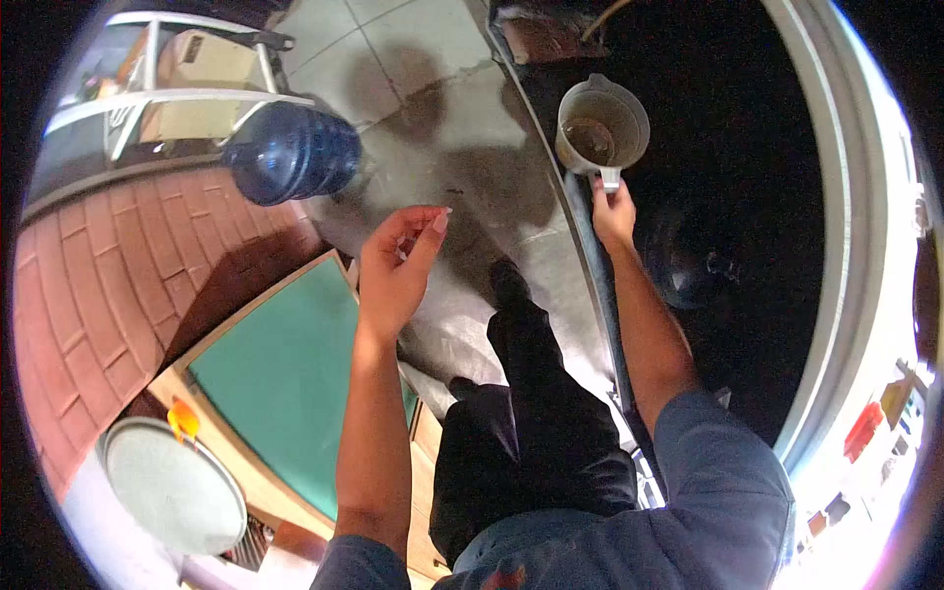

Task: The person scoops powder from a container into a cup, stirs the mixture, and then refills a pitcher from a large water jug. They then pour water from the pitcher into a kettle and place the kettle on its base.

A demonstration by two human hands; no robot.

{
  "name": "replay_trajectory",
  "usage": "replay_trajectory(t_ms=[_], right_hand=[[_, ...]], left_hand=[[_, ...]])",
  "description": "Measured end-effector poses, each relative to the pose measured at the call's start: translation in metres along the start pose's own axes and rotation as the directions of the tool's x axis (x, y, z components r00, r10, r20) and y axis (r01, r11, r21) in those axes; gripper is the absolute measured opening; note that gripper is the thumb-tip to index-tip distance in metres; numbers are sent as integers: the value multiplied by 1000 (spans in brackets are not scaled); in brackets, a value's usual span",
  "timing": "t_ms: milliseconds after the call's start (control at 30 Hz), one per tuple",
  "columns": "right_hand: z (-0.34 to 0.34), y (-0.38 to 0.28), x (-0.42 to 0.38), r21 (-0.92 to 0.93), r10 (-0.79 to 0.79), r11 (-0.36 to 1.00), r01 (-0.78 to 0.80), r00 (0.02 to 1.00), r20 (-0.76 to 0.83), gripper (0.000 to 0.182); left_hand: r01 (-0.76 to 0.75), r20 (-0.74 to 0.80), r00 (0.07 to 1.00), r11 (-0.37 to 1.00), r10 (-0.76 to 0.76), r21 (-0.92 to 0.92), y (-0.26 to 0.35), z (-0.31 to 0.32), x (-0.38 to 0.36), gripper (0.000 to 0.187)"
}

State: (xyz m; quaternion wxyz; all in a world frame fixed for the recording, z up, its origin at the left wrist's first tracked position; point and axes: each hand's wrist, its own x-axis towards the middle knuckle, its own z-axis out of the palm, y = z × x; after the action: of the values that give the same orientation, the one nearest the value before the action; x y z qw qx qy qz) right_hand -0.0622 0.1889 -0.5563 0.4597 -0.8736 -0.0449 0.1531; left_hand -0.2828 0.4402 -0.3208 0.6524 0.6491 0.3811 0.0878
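Observation:
At the upper right, my right hand grips the handle of a pale plastic jug, with some brownish liquid or residue in its bottom. The jug is over a dark area beside the raised edge. My left hand is raised above the floor near the middle, its fingers curled and the thumb against the forefinger; whether something small is between them is too unclear to tell. A blue water bottle lies on its side beyond my left hand, touching neither hand.
A green-topped wooden cabinet stands at lower left, with a round grey lid near it. Red brick paving is at left, below a white metal rack. A dark raised edge runs beside the tiled floor.

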Motion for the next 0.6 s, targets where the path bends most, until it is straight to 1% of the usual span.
replay_trajectory(t_ms=[33,100,167,200,233,267,300,367,400,433,500,533,567,600], right_hand=[[-8,-30,-20,19,-20,1000,18,998,63,29],[-16,-88,-61,21,-199,980,200,979,-40,22],[-36,-140,-93,16,-202,979,201,969,146,18],[-42,-192,-116,-18,-244,969,247,962,122,17],[-45,-225,-132,-25,-375,925,380,921,102,16],[-52,-250,-147,48,-485,874,484,862,149,16],[-56,-279,-159,131,-591,806,577,785,186,16],[-67,-343,-187,212,-708,705,677,656,261,15],[-73,-368,-201,231,-736,673,702,609,296,15],[-80,-397,-219,283,-777,625,727,548,309,16],[-97,-446,-247,338,-853,479,810,339,397,19],[-101,-467,-261,386,-889,391,836,234,395,23],[-107,-492,-282,427,-908,328,843,156,389,23],[-113,-513,-299,443,-917,254,860,69,392,23]], left_hand=[[-8,-19,1000,1000,8,1,8,-10,-9,19],[-2,-124,992,998,-7,-68,25,-31,-29,17],[-3,-192,981,997,-12,-76,52,-49,-58,16],[-33,-256,967,995,7,-97,65,-59,-75,15],[-71,-323,946,991,31,-115,78,-69,-90,14],[-123,-385,921,983,61,-138,90,-80,-111,13],[-140,-431,900,981,70,-135,102,-92,-131,13],[-224,-548,828,966,120,-128,129,-116,-178,13],[-229,-603,787,970,135,-82,142,-129,-204,14],[-244,-649,749,966,134,-82,148,-140,-231,14],[-371,-743,639,926,200,-70,158,-160,-286,15],[-410,-777,593,910,211,-65,165,-166,-313,16],[-426,-809,549,903,210,-54,172,-173,-343,16],[-426,-817,537,903,208,-50,177,-176,-369,16]])
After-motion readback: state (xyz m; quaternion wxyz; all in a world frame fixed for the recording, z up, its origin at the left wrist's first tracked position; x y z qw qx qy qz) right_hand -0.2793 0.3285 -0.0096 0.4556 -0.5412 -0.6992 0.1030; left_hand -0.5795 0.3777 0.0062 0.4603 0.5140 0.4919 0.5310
